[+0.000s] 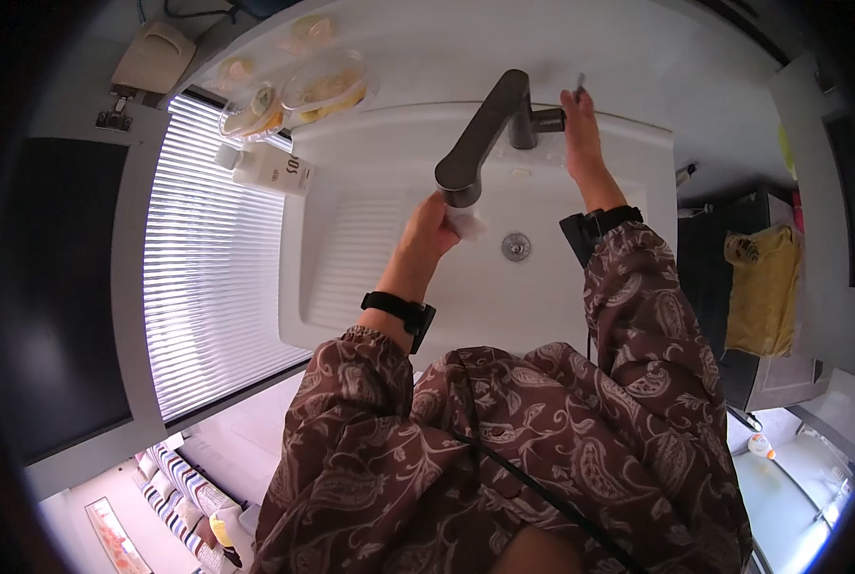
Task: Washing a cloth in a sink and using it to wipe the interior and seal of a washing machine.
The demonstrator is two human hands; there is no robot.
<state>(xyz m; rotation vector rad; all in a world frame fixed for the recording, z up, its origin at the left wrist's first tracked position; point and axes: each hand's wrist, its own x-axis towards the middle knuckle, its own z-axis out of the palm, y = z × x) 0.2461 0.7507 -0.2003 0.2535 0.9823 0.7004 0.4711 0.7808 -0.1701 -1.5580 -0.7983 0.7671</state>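
A dark grey faucet [486,136] rises at the back of a white sink [370,308], its spout reaching toward me. Under the spout's end is my left hand [427,226], with a blurred whitish item [467,224] at its fingers. Whether that item is cloth or something else is unclear, and the spout partly covers the hand. On the faucet's right side, my right hand [583,136] grips the thin lever [580,80], whose tip shows above the fingers. A round metal drain [516,247] lies in the basin between my forearms.
A white bottle [270,168] lies at the sink's left rim. Behind it are clear food containers [252,113] on the ledge. Ribbed glass [216,265] and a dark-panelled door [62,287] stand left. A yellow cloth [763,294] hangs right.
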